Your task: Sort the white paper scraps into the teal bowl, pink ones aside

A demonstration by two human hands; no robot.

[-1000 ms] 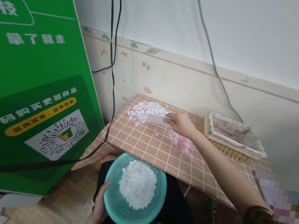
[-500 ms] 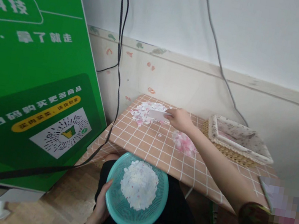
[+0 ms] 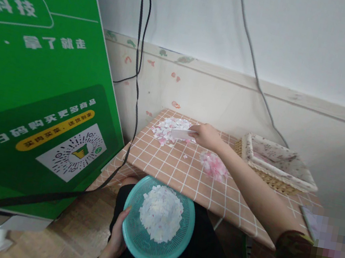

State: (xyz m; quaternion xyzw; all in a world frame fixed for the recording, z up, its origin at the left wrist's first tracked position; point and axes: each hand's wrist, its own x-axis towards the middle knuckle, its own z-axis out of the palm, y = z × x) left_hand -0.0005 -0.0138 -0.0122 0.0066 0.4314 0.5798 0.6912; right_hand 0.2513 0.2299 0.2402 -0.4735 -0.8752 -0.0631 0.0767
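Note:
My left hand grips the rim of a round teal plastic basket that rests over my lap at the table's near edge. Small white paper scraps are heaped in it. Over the table, my right hand pinches a flat white card, its free end pointing left. Under and around the card lies a spread pile of white and pink paper scraps. A pinker pile of scraps sits to the right, below my right forearm. One loose scrap lies between the two piles.
A wicker basket with a cloth lining stands at the table's back right. The table has a brown checked cover. A green panel rises at the left, with a black strap hanging before it. A white wall closes the back.
The card in my right hand has tilted slightly over the scraps, and the hand has barely shifted. My left hand keeps its hold on the teal basket. The view has moved a little.

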